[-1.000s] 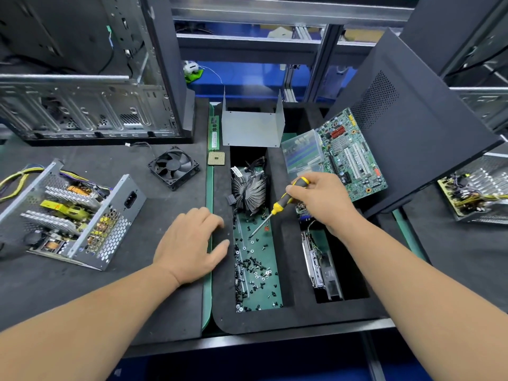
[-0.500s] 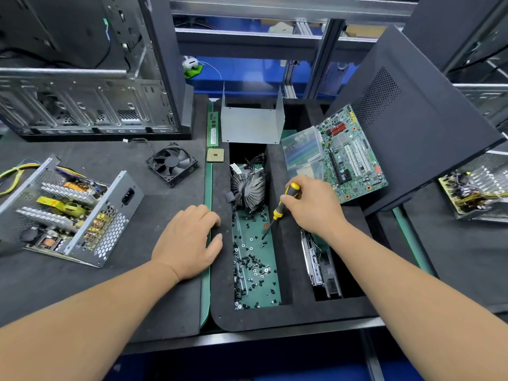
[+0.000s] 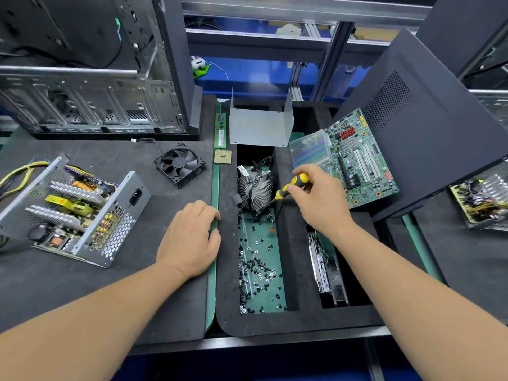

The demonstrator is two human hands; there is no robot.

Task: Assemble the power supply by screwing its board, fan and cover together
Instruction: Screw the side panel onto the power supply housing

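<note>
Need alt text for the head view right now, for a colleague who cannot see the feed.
The right hand grips a yellow-and-black screwdriver over a foam tray compartment holding loose screws and a finned cooler. The left hand rests flat on the dark mat. Farther left lie the open power supply and a loose black fan.

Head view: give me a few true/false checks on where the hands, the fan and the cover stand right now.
1. The right hand grips the screwdriver. True.
2. The left hand holds a screw. False: it rests on the mat, holding nothing.
3. The fan is mounted in the power supply. False: it lies apart on the mat.
4. Loose screws lie in the tray compartment. True.
5. The cover is on the power supply. False: it stands apart at the tray's far end.
</note>
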